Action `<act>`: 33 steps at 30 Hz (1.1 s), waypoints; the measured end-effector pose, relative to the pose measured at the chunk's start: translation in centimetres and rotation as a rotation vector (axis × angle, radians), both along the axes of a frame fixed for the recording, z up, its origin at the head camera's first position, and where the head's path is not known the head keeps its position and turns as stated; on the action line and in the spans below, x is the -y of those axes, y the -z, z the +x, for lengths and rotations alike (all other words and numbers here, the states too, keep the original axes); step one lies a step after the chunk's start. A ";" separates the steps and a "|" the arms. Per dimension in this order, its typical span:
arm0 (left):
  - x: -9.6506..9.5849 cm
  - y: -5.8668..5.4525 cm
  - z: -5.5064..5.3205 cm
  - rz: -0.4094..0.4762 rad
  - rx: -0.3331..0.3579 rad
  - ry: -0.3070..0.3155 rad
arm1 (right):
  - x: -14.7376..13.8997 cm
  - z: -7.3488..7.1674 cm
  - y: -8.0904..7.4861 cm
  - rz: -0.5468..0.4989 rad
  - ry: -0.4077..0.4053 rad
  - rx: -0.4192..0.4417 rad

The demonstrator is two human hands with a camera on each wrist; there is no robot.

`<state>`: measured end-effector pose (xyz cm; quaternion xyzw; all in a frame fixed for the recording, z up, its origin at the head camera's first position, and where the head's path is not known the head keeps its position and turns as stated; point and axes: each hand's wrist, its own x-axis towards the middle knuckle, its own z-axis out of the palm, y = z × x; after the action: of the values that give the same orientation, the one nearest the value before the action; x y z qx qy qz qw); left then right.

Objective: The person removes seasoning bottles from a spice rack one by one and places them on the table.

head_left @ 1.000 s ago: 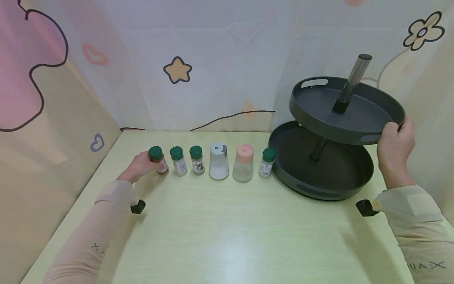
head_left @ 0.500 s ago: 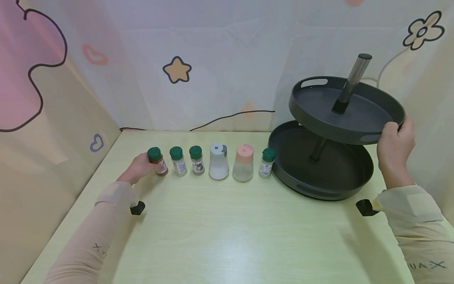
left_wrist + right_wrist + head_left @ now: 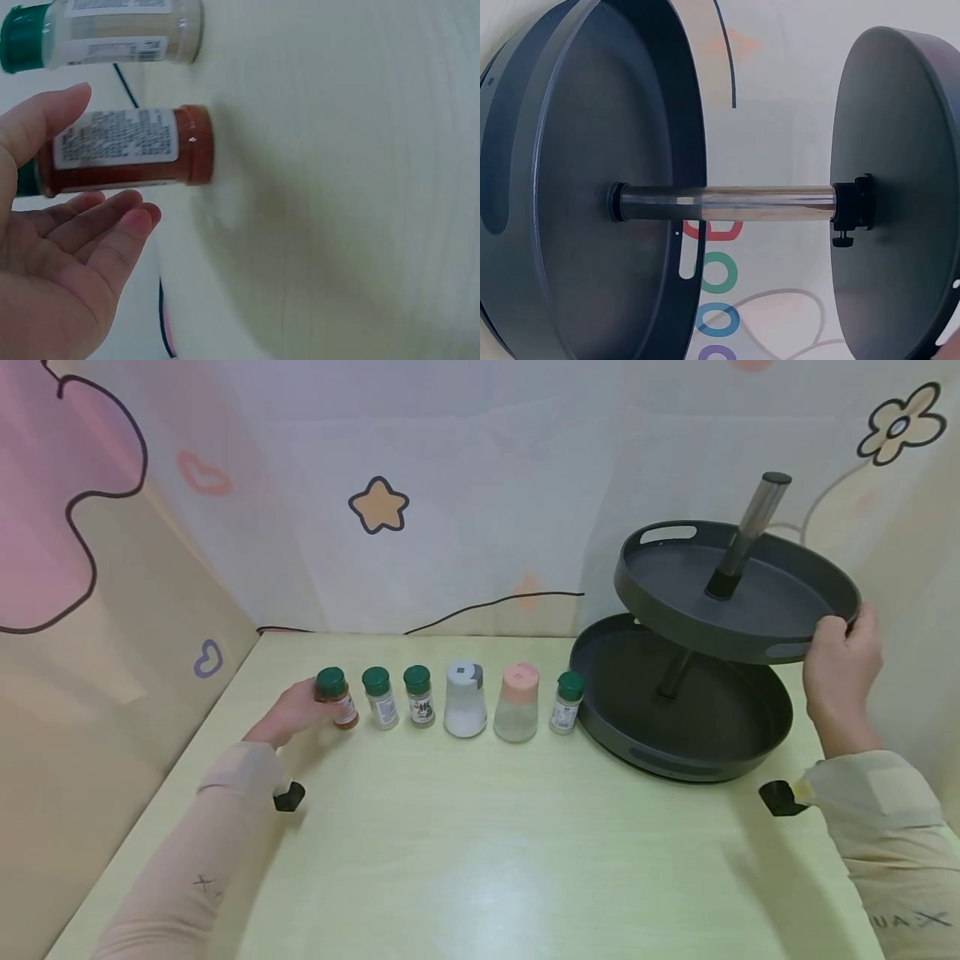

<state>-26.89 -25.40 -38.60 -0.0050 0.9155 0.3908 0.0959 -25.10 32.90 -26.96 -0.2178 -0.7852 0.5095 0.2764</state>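
My left hand (image 3: 298, 708) is at a green-capped spice jar of red powder (image 3: 343, 708), leftmost in a row. In the left wrist view the thumb (image 3: 52, 116) overlaps the label of the jar (image 3: 135, 146), and the other fingers curl along its opposite side. My right hand (image 3: 843, 681) grips the upper tray (image 3: 675, 602) of a dark two-tier stand by its right rim, thumb on top. That tray sits tilted above the lower tray (image 3: 675, 760). In the right wrist view a metal post (image 3: 765, 202) joins the tiers, and only a sliver of hand shows.
To the right of the red jar stand two green-capped jars (image 3: 382, 706) (image 3: 420, 706), a white-topped bottle (image 3: 465, 706), a pink-topped bottle (image 3: 516, 710) and another green-capped jar (image 3: 566, 710) close against the lower tray. A patterned curtain (image 3: 465, 527) hangs behind the table (image 3: 465, 835).
The red jar shifts very slightly under my left hand. The right hand keeps its grip on the upper tray, and the head view moves a little.
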 end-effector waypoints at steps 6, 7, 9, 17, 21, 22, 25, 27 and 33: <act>0.4 -1.3 0.5 -0.013 -0.011 -0.006 | -0.9 0.3 -0.3 0.011 -0.067 0.050; 0.4 -1.5 0.7 -0.021 -0.012 -0.008 | -1.0 0.3 -0.3 0.024 -0.077 0.066; 0.4 -2.0 1.1 -0.051 -0.025 -0.012 | -1.2 0.6 -0.4 0.045 -0.105 0.100; -1.5 -4.0 3.0 -0.199 -0.282 -0.002 | 0.3 2.3 -0.8 0.193 -0.076 -0.080; -3.8 -4.5 4.2 -0.229 -0.470 0.080 | 2.6 3.1 -0.6 0.331 -0.154 -0.320; -4.5 -4.5 4.4 -0.240 -0.522 0.110 | 3.1 3.2 -0.5 0.368 -0.185 -0.387; -6.5 -4.8 5.1 -0.295 -0.664 0.212 | 4.9 3.7 0.1 0.466 -0.296 -0.509; -7.7 -4.8 5.5 -0.340 -0.743 0.289 | 5.9 3.9 0.6 0.528 -0.376 -0.566; -10.9 -4.4 6.6 -0.454 -0.779 0.494 | 8.5 4.6 2.4 0.709 -0.579 -0.643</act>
<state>-20.25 -14.53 -34.18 0.3369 0.9189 0.1206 -0.1663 -20.46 24.36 -29.35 0.2795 -0.8123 0.3102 0.4072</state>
